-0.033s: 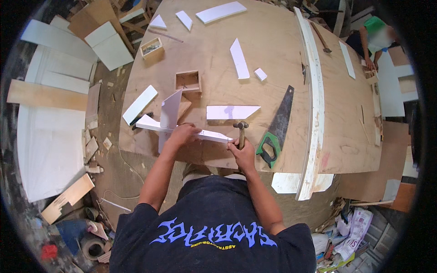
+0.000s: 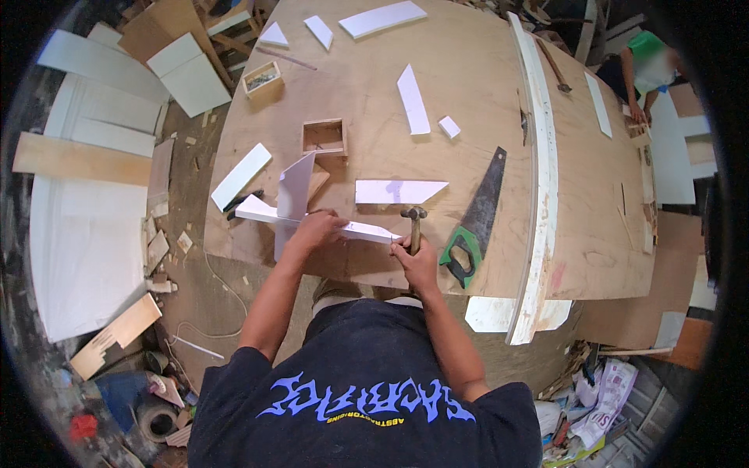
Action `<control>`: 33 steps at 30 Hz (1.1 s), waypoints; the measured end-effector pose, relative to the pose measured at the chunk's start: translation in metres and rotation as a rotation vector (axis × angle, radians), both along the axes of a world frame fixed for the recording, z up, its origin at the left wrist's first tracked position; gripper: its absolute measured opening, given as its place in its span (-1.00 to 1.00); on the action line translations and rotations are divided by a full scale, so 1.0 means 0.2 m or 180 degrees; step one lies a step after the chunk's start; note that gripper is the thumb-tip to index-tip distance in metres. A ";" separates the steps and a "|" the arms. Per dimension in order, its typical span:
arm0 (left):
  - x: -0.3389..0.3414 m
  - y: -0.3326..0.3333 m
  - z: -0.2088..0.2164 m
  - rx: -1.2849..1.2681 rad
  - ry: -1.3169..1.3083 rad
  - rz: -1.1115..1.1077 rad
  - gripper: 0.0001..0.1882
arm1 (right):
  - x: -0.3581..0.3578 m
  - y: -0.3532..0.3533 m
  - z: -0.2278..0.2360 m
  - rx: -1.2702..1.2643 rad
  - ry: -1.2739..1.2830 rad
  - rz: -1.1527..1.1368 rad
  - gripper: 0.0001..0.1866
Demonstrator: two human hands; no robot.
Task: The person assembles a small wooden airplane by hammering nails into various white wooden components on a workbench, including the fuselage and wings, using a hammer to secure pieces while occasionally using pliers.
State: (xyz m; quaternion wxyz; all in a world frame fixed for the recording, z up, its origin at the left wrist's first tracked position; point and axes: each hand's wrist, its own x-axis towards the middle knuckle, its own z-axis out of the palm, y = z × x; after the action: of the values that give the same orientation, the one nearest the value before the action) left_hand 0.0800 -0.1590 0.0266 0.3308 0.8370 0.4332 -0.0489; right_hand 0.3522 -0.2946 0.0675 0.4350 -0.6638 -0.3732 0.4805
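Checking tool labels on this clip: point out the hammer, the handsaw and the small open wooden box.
hammer (image 2: 413, 213), head view, on its metal head
handsaw (image 2: 485, 196), head view, on the dark blade
small open wooden box (image 2: 324, 125), head view, on its far wall
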 end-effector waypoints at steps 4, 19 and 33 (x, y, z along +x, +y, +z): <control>0.22 0.00 0.08 -0.0028 -0.0197 -0.0085 -0.52 | 0.04 0.05 0.02 0.0006 0.0133 -0.0004 -0.77; 1.08 0.13 0.01 0.0057 -0.0172 -0.1017 -0.76 | 0.30 0.02 0.16 0.0163 0.0661 -0.0885 -0.74; 0.56 -0.22 0.31 0.0920 -0.2131 0.0509 -0.53 | 0.11 0.08 0.20 0.0147 0.0414 -0.0489 -0.74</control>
State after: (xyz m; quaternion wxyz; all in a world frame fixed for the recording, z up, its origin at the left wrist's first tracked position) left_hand 0.1916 -0.2037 0.0893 0.3353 0.8082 0.3675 0.3152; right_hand 0.3744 -0.2796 0.1081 0.5090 -0.6477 -0.3032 0.4791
